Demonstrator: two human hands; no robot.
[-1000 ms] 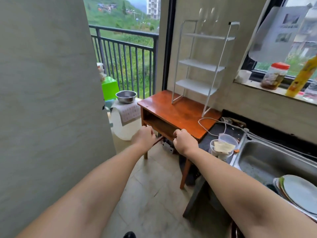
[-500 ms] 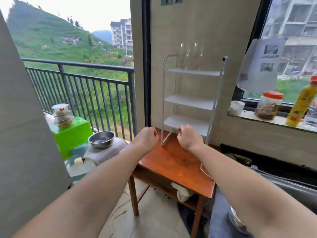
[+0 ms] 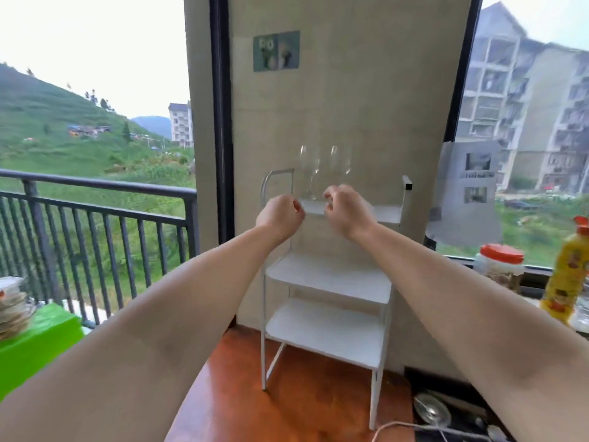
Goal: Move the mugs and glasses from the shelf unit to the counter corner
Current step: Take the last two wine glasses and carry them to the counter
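Note:
Two clear stemmed glasses (image 3: 322, 164) stand side by side on the top tier of a white three-tier shelf unit (image 3: 328, 279), which sits on a reddish wooden table (image 3: 255, 393). The two lower tiers hold nothing. My left hand (image 3: 280, 212) is a closed fist at the front edge of the top tier, left of the glass stems. My right hand (image 3: 347, 208) has its fingers curled just right of the stems and hides the bases. Neither hand visibly holds a glass. No mugs are in view.
A red-lidded jar (image 3: 498, 266) and a yellow bottle (image 3: 567, 272) stand on the window sill at right. A green box (image 3: 32, 339) with stacked dishes is at left by the balcony railing (image 3: 95, 186). A white cable (image 3: 398, 425) and a metal ladle (image 3: 430, 409) lie at lower right.
The view has tilted up and closed in on the shelf unit. Both hands rose from the table's edge to the top tier, beside the glasses.

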